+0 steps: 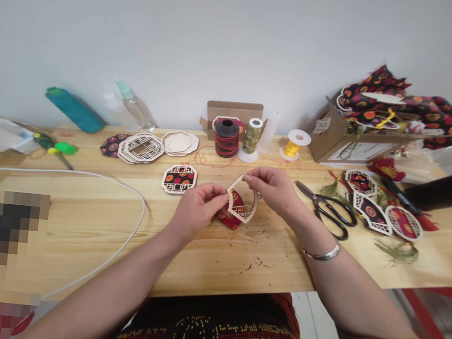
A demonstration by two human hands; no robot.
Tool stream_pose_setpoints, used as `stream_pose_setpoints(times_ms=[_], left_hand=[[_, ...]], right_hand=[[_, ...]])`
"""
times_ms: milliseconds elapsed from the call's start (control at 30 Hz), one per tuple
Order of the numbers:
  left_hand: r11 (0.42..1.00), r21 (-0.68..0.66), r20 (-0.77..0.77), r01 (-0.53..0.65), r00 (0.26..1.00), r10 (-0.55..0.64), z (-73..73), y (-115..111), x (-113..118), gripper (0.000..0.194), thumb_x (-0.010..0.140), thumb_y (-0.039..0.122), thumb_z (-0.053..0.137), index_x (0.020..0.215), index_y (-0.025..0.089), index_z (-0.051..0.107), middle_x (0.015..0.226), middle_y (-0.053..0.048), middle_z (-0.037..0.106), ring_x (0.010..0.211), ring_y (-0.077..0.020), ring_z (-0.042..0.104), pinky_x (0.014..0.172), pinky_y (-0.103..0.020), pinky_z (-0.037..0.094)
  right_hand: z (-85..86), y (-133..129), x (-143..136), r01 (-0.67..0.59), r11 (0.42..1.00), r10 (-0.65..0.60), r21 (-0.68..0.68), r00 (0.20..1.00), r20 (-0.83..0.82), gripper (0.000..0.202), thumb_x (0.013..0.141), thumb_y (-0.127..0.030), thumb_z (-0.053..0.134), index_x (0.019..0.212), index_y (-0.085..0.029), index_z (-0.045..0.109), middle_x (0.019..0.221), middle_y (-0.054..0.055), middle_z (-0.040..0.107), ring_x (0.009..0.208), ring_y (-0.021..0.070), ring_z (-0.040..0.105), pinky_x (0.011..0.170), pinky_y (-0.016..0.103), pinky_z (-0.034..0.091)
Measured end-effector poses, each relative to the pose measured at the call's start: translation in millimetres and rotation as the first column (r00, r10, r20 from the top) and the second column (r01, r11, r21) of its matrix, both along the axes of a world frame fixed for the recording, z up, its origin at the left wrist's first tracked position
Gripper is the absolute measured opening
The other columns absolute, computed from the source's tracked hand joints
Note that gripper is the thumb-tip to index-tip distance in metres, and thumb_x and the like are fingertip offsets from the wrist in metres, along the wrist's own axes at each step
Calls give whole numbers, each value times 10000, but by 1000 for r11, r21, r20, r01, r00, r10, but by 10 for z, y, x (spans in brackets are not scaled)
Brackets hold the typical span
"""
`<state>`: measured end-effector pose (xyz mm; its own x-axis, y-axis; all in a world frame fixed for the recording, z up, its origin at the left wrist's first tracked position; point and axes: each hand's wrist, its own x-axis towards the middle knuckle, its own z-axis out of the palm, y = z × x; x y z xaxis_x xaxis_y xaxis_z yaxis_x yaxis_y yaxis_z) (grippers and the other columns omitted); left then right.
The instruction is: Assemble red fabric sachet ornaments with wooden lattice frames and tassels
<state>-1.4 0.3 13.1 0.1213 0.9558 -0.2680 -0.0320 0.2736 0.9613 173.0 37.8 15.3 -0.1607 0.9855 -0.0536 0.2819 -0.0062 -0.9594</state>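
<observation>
- Left hand: thumb and fingers pinched on the left edge of a pale fan-shaped lattice frame.
- Right hand: pinching the same frame at its upper corner; silver bracelet on that wrist.
- Frame is held tilted over the middle of the table, between both hands; red patterned fabric piece right behind it. Can't tell if the two are joined.
- Black-handled scissors lie open just right of the right hand.
- Octagonal fabric-backed ornament flat on the table, near the left hand.
- Beyond the hands: red-and-black thread spool, olive thread spool, yellow thread spool, small open cardboard box behind the first two.
- Stack of lattice frames to the left, overlapping round patterned fabric.
- Farther left: teal thread cone, spray bottle, white cable curving over the table.
- Right side: finished-looking ornaments beside the scissors, larger cardboard box heaped with patterned fabric.
</observation>
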Motion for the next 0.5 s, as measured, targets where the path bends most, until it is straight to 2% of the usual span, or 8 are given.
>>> stream_pose_setpoints(times_ms=[167,333,500], left_hand=[[999,-43,42,9,999,-7,-11,5,-11,131,675,259,701,667,131,676,535,-17,636,490,-119,559,522,-236,435],[982,-177,191,69,981,-35,-34,34,-40,119,624,225,727,646,122,671,554,-38,651,483,-128,584,529,-258,478],[939,-317,250,131,967,-51,-33,84,-75,72,608,163,724,622,117,671,562,-52,657,481,-126,601,497,-239,495]], right_hand=[[-12,0,-2,3,1000,-3,5,1000,-2,200,743,-344,618,676,-155,622,599,-19,527,557,96,398,534,254,325],[-10,-8,-8,-16,1000,16,6,1000,6,192,748,-332,620,681,-152,633,590,-22,530,551,90,390,523,248,324],[12,-19,-2,-39,999,39,-1,999,5,188,754,-326,618,685,-153,645,600,-14,558,551,90,393,522,252,324]])
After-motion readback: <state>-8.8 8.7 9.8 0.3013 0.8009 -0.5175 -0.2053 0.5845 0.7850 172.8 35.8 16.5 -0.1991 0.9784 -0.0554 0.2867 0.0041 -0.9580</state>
